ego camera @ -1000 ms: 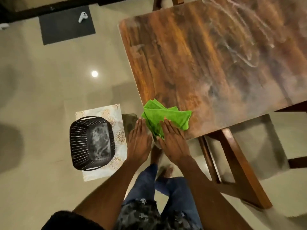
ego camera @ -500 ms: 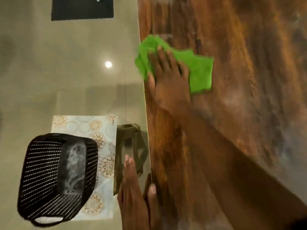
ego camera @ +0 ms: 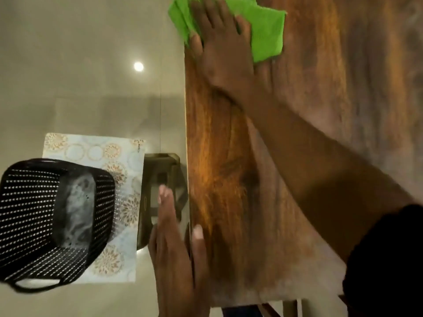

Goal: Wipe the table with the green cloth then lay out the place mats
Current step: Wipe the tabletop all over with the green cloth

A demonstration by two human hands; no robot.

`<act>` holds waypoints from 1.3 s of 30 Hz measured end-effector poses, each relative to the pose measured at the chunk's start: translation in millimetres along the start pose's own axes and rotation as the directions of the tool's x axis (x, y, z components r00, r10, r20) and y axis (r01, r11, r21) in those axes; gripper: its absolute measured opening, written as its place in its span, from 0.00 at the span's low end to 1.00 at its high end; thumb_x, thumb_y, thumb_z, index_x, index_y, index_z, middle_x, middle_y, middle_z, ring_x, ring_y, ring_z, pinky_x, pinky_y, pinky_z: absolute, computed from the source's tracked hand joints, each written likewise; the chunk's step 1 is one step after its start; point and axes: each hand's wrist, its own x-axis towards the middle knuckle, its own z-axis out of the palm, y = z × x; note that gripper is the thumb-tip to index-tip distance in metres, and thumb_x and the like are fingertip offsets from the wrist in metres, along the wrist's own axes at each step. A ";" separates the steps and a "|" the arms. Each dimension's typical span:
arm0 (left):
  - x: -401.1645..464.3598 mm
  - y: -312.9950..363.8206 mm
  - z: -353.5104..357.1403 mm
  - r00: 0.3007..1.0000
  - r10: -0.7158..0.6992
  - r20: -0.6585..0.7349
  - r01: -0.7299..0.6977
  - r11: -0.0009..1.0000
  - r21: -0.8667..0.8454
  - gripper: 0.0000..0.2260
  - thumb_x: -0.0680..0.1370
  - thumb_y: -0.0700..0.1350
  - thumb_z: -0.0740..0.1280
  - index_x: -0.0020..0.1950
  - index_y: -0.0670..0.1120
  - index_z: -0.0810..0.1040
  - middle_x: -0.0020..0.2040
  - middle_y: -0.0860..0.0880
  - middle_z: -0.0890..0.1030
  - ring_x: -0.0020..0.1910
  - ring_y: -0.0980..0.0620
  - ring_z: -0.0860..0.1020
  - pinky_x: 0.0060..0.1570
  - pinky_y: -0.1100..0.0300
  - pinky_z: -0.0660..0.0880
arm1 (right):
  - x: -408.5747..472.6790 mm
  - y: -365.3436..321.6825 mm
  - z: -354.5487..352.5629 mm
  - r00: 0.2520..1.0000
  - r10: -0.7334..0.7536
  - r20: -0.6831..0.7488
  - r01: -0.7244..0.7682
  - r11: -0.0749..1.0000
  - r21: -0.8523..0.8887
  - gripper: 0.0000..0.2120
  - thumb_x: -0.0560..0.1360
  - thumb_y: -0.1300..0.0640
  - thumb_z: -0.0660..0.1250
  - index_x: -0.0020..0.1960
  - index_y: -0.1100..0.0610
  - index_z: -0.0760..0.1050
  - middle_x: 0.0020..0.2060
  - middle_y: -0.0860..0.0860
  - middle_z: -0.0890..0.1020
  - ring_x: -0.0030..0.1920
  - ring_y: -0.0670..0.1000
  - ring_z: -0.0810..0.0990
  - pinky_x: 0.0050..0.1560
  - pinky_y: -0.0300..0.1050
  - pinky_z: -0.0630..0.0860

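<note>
Cloth (ego camera: 266, 30) pushed farther up wooden table (ego camera: 320, 133) (streaky), right hand (ego camera: 225, 46) flat

You're in a home dining area: a wooden table (ego camera: 320, 110), glossy tiled floor (ego camera: 80, 76), patterned place mat (ego camera: 96, 152), plastic basket (ego camera: 34, 213).

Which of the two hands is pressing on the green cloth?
The right hand, flat on the cloth; the left hand rests at the table edge.
</note>
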 end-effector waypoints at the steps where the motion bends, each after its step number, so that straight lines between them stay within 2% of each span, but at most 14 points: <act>1: 0.6 1.5 -3.5 1.000 -0.016 -0.008 0.016 1.000 -0.008 0.29 0.87 0.54 0.54 0.88 0.57 0.51 0.87 0.59 0.56 0.85 0.57 0.57 0.82 0.50 0.59 | -36.2 -4.3 -9.2 0.999 -0.032 0.019 0.031 0.999 0.042 0.31 0.84 0.43 0.47 0.86 0.48 0.57 0.85 0.50 0.60 0.85 0.54 0.56 0.81 0.58 0.54; 4: 12.5 -3.9 -10.7 1.000 0.017 -0.003 -0.017 0.999 0.030 0.28 0.88 0.49 0.54 0.88 0.48 0.52 0.87 0.59 0.54 0.85 0.61 0.54 0.83 0.52 0.55 | -191.5 -25.8 -17.8 0.992 -0.041 0.123 0.025 0.992 0.128 0.31 0.86 0.45 0.50 0.87 0.51 0.50 0.87 0.52 0.50 0.87 0.55 0.47 0.83 0.61 0.49; 8: 36.5 -4.9 -9.3 0.983 0.173 -0.058 -0.170 0.984 0.058 0.25 0.89 0.42 0.57 0.86 0.40 0.57 0.71 0.82 0.63 0.69 0.83 0.59 0.72 0.63 0.63 | -346.5 -77.6 -26.8 0.964 -0.026 0.265 -0.031 0.977 0.211 0.32 0.87 0.46 0.56 0.87 0.51 0.50 0.87 0.52 0.46 0.87 0.56 0.43 0.84 0.62 0.49; 9: 37.5 -5.3 -6.8 0.979 0.197 -0.055 -0.193 0.979 0.068 0.25 0.89 0.41 0.57 0.86 0.39 0.57 0.71 0.81 0.64 0.68 0.83 0.59 0.71 0.64 0.63 | -373.5 -88.2 -27.0 0.957 -0.078 0.280 0.011 0.972 0.235 0.32 0.86 0.47 0.59 0.87 0.50 0.54 0.87 0.51 0.49 0.87 0.55 0.44 0.83 0.61 0.52; 12: 34.8 1.8 0.0 0.963 0.269 -0.007 -0.267 0.958 0.105 0.25 0.89 0.42 0.55 0.86 0.38 0.57 0.81 0.63 0.64 0.73 0.82 0.55 0.76 0.71 0.55 | -421.8 -74.0 -30.7 0.953 -0.116 0.280 0.048 0.970 0.239 0.31 0.86 0.45 0.59 0.86 0.48 0.54 0.87 0.46 0.51 0.86 0.50 0.48 0.82 0.55 0.56; 14: 28.2 5.3 4.5 0.953 0.300 0.037 -0.302 0.945 0.125 0.26 0.89 0.43 0.56 0.86 0.39 0.57 0.80 0.61 0.67 0.74 0.80 0.55 0.77 0.70 0.55 | -437.6 -36.0 -40.1 0.951 -0.038 0.305 -0.020 0.983 0.185 0.33 0.86 0.43 0.58 0.87 0.48 0.50 0.87 0.46 0.49 0.86 0.50 0.49 0.82 0.53 0.53; 16: 18.8 8.4 9.0 0.958 0.267 0.107 -0.279 0.953 0.120 0.27 0.88 0.49 0.55 0.87 0.45 0.55 0.84 0.51 0.65 0.82 0.60 0.62 0.82 0.51 0.60 | -447.5 14.7 -50.7 0.948 0.081 0.307 -0.118 0.988 0.104 0.34 0.85 0.44 0.57 0.87 0.49 0.50 0.87 0.46 0.49 0.86 0.51 0.50 0.82 0.56 0.55; 18: 8.7 12.5 15.7 0.954 0.232 0.187 -0.261 0.954 0.150 0.28 0.88 0.54 0.52 0.88 0.50 0.52 0.83 0.43 0.66 0.81 0.42 0.66 0.78 0.37 0.63 | -450.9 64.2 -62.1 0.935 0.214 0.282 -0.247 0.965 0.085 0.31 0.86 0.47 0.55 0.87 0.49 0.51 0.87 0.47 0.49 0.86 0.52 0.48 0.82 0.59 0.56; 22: -7.9 25.4 41.7 0.893 0.344 0.290 -0.408 0.892 0.195 0.27 0.89 0.50 0.53 0.88 0.47 0.52 0.87 0.47 0.57 0.87 0.50 0.54 0.84 0.45 0.54 | -429.1 97.0 -71.1 0.856 0.458 0.239 -0.511 0.819 0.262 0.28 0.87 0.50 0.53 0.86 0.47 0.54 0.86 0.43 0.52 0.86 0.46 0.46 0.83 0.58 0.53; 26: -9.2 22.1 45.1 0.891 0.342 0.300 -0.403 0.899 0.171 0.26 0.89 0.47 0.53 0.88 0.47 0.54 0.87 0.47 0.58 0.86 0.49 0.56 0.83 0.44 0.55 | -400.2 77.7 -52.9 0.771 0.610 0.185 -0.628 0.777 0.055 0.30 0.88 0.45 0.51 0.87 0.47 0.48 0.87 0.48 0.47 0.86 0.50 0.43 0.83 0.61 0.53; 28: -3.9 21.8 34.3 0.932 0.276 0.235 -0.322 0.928 0.185 0.26 0.89 0.47 0.54 0.87 0.48 0.56 0.84 0.41 0.64 0.83 0.41 0.64 0.80 0.41 0.60 | -400.6 31.0 -44.0 0.759 0.607 0.235 -0.630 0.776 0.031 0.33 0.87 0.42 0.51 0.87 0.49 0.44 0.87 0.51 0.44 0.86 0.55 0.42 0.83 0.63 0.53; 32: 11.0 41.6 21.3 0.959 0.262 0.112 -0.281 0.931 0.232 0.25 0.88 0.46 0.56 0.85 0.42 0.60 0.81 0.37 0.68 0.78 0.36 0.70 0.78 0.39 0.64 | -431.0 -79.7 -40.1 0.916 0.292 0.274 -0.357 0.906 0.226 0.37 0.85 0.41 0.59 0.87 0.49 0.46 0.87 0.49 0.47 0.87 0.54 0.48 0.81 0.59 0.61; 36: 13.4 60.7 32.7 0.929 0.330 0.170 -0.360 0.911 0.199 0.25 0.89 0.50 0.54 0.87 0.46 0.57 0.85 0.43 0.62 0.83 0.42 0.64 0.81 0.41 0.61 | -430.1 -34.6 -48.7 0.927 0.228 0.299 -0.309 0.915 0.259 0.36 0.86 0.44 0.59 0.87 0.46 0.45 0.87 0.43 0.44 0.86 0.49 0.43 0.83 0.52 0.51; 39: 0.8 70.9 60.2 0.926 0.321 0.196 -0.351 0.926 0.139 0.26 0.89 0.49 0.54 0.87 0.46 0.55 0.87 0.45 0.59 0.85 0.46 0.58 0.84 0.44 0.55 | -413.8 49.5 -54.8 0.905 0.340 0.254 -0.387 0.907 0.168 0.32 0.88 0.43 0.53 0.87 0.45 0.43 0.86 0.43 0.42 0.86 0.48 0.39 0.84 0.53 0.46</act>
